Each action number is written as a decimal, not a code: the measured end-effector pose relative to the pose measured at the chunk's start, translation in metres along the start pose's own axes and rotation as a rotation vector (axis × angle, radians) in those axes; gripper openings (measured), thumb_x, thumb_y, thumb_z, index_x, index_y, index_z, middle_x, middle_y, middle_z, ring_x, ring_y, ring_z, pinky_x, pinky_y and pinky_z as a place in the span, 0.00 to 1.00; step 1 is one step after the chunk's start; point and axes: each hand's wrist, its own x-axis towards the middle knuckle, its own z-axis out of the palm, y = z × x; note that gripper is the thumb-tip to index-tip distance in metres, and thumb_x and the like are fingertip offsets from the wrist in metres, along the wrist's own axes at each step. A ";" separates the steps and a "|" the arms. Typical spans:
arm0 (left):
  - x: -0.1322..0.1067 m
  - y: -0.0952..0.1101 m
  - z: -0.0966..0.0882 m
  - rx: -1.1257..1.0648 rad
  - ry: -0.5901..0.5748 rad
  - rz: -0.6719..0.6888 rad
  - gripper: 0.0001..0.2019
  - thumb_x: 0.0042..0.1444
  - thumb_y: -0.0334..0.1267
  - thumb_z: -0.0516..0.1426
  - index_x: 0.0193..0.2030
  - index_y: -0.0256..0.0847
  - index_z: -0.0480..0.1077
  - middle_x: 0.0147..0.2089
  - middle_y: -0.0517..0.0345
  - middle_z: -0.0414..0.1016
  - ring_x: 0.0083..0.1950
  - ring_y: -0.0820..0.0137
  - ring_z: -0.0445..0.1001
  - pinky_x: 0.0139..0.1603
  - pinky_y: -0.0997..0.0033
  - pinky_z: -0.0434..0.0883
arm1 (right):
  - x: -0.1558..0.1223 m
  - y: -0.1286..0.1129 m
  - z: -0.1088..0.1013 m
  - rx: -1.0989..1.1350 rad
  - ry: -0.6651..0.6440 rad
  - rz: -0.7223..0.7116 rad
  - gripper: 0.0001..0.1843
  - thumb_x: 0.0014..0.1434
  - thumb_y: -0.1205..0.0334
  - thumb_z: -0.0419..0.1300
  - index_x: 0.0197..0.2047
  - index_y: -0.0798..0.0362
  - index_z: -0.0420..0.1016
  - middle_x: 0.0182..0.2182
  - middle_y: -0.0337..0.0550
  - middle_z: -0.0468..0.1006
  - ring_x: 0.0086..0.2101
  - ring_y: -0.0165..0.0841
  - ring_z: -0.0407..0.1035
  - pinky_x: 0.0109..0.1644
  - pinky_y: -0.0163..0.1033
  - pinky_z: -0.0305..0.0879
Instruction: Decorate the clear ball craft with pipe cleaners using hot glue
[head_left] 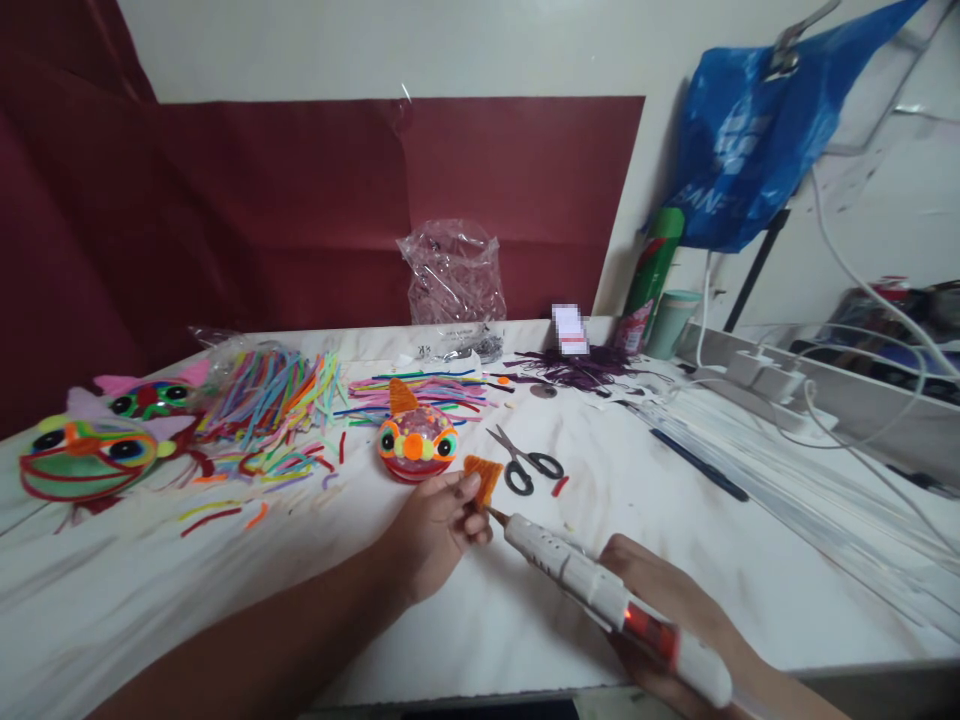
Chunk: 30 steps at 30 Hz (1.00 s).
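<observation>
Pinched in my left hand [439, 530] is a small orange fuzzy piece [486, 478], apparently made of pipe cleaners. My right hand [660, 590] grips a white hot glue gun [570, 565] with a glowing red section. Its nozzle tip is at the lower edge of the orange piece; whether they touch I cannot tell. Just beyond my left hand sits a round toy animal head [417, 443] with big eyes, a red mouth and one orange ear upright on top. Black-handled scissors [525, 462] lie spread on the table beside the orange piece.
Two finished-looking heads [90, 460] stand at the left. Colourful pipe cleaners [270, 400] are heaped beside them, with dark purple strips [577, 368] at the back. On the right lie clear glue sticks [750, 480], a dark pen [697, 465] and a power strip [780, 390] with cables.
</observation>
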 end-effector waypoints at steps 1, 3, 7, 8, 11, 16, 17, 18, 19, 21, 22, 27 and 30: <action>0.000 0.000 0.000 -0.001 0.004 -0.001 0.16 0.42 0.40 0.68 0.28 0.35 0.65 0.21 0.66 0.63 0.20 0.82 0.58 0.24 0.77 0.57 | 0.000 0.001 0.000 0.010 -0.013 -0.020 0.13 0.35 0.80 0.54 0.18 0.52 0.61 0.18 0.35 0.71 0.24 0.29 0.66 0.26 0.32 0.54; 0.000 0.000 0.000 0.000 0.011 -0.003 0.16 0.42 0.40 0.68 0.27 0.36 0.65 0.21 0.66 0.62 0.20 0.82 0.57 0.24 0.77 0.57 | -0.001 0.002 0.001 0.024 -0.019 -0.026 0.12 0.35 0.80 0.54 0.19 0.52 0.61 0.18 0.35 0.71 0.24 0.29 0.65 0.25 0.32 0.53; 0.000 0.000 0.001 0.009 0.010 -0.001 0.16 0.42 0.40 0.68 0.27 0.35 0.65 0.22 0.66 0.63 0.20 0.82 0.57 0.24 0.77 0.57 | -0.003 0.001 0.004 0.013 0.002 0.027 0.12 0.34 0.80 0.55 0.20 0.52 0.64 0.20 0.36 0.73 0.24 0.29 0.65 0.25 0.32 0.52; -0.001 0.000 0.001 0.011 0.007 0.000 0.16 0.42 0.40 0.68 0.27 0.35 0.65 0.22 0.66 0.63 0.20 0.83 0.57 0.24 0.77 0.57 | -0.004 0.001 0.004 0.006 0.011 0.028 0.12 0.35 0.80 0.55 0.20 0.52 0.65 0.20 0.36 0.73 0.25 0.29 0.65 0.25 0.32 0.52; -0.001 0.000 0.002 0.015 0.003 -0.002 0.16 0.42 0.40 0.68 0.28 0.35 0.65 0.21 0.66 0.62 0.20 0.82 0.57 0.24 0.76 0.57 | -0.003 0.001 0.004 -0.008 0.008 0.006 0.12 0.37 0.80 0.54 0.19 0.52 0.64 0.19 0.37 0.73 0.25 0.30 0.66 0.26 0.32 0.53; -0.001 0.000 0.002 0.019 0.005 -0.003 0.16 0.42 0.40 0.68 0.27 0.36 0.65 0.21 0.66 0.63 0.20 0.82 0.57 0.25 0.76 0.57 | -0.003 0.001 0.003 0.036 -0.010 0.062 0.12 0.38 0.80 0.53 0.20 0.52 0.66 0.21 0.37 0.73 0.26 0.30 0.66 0.24 0.32 0.53; -0.001 0.000 0.003 0.018 0.007 -0.004 0.16 0.42 0.40 0.68 0.27 0.36 0.65 0.21 0.66 0.62 0.20 0.82 0.57 0.25 0.76 0.57 | -0.004 0.001 0.003 0.042 0.003 0.068 0.12 0.38 0.80 0.53 0.20 0.52 0.66 0.21 0.37 0.73 0.26 0.30 0.67 0.24 0.32 0.53; -0.001 0.000 0.003 0.018 0.010 -0.004 0.16 0.41 0.40 0.68 0.27 0.36 0.65 0.21 0.67 0.62 0.20 0.82 0.57 0.25 0.76 0.57 | -0.004 0.000 0.002 0.044 0.013 0.058 0.13 0.37 0.80 0.54 0.20 0.52 0.66 0.20 0.37 0.73 0.26 0.30 0.67 0.25 0.32 0.53; -0.002 0.000 0.003 0.019 0.013 -0.006 0.16 0.41 0.40 0.68 0.27 0.36 0.65 0.21 0.67 0.62 0.20 0.82 0.57 0.24 0.76 0.57 | -0.004 0.000 0.001 0.042 0.017 0.042 0.13 0.36 0.81 0.54 0.20 0.51 0.65 0.20 0.37 0.72 0.26 0.30 0.67 0.25 0.32 0.54; -0.002 0.000 0.003 0.024 0.022 -0.007 0.16 0.41 0.40 0.69 0.26 0.35 0.66 0.21 0.67 0.62 0.20 0.82 0.58 0.24 0.76 0.57 | -0.003 0.000 -0.003 0.029 0.027 0.034 0.14 0.35 0.81 0.53 0.21 0.51 0.65 0.21 0.37 0.72 0.26 0.31 0.67 0.25 0.32 0.54; -0.002 0.000 0.003 0.026 0.025 -0.006 0.16 0.40 0.40 0.69 0.26 0.35 0.66 0.21 0.66 0.62 0.20 0.82 0.58 0.24 0.76 0.58 | -0.002 -0.001 -0.005 0.022 0.031 0.048 0.14 0.35 0.81 0.53 0.21 0.51 0.65 0.21 0.37 0.72 0.26 0.31 0.67 0.25 0.32 0.53; -0.002 0.000 0.002 0.029 -0.010 0.000 0.15 0.42 0.40 0.68 0.26 0.34 0.67 0.22 0.65 0.64 0.20 0.82 0.58 0.24 0.76 0.58 | -0.002 -0.002 -0.014 -0.007 0.085 0.168 0.12 0.41 0.79 0.53 0.20 0.50 0.60 0.20 0.37 0.69 0.20 0.29 0.63 0.21 0.33 0.50; -0.002 0.000 0.001 0.028 -0.023 0.005 0.15 0.43 0.40 0.68 0.25 0.34 0.66 0.21 0.66 0.62 0.20 0.82 0.57 0.24 0.76 0.58 | -0.004 -0.003 -0.015 -0.013 0.164 0.168 0.12 0.44 0.76 0.54 0.21 0.50 0.59 0.20 0.36 0.67 0.18 0.28 0.60 0.21 0.34 0.51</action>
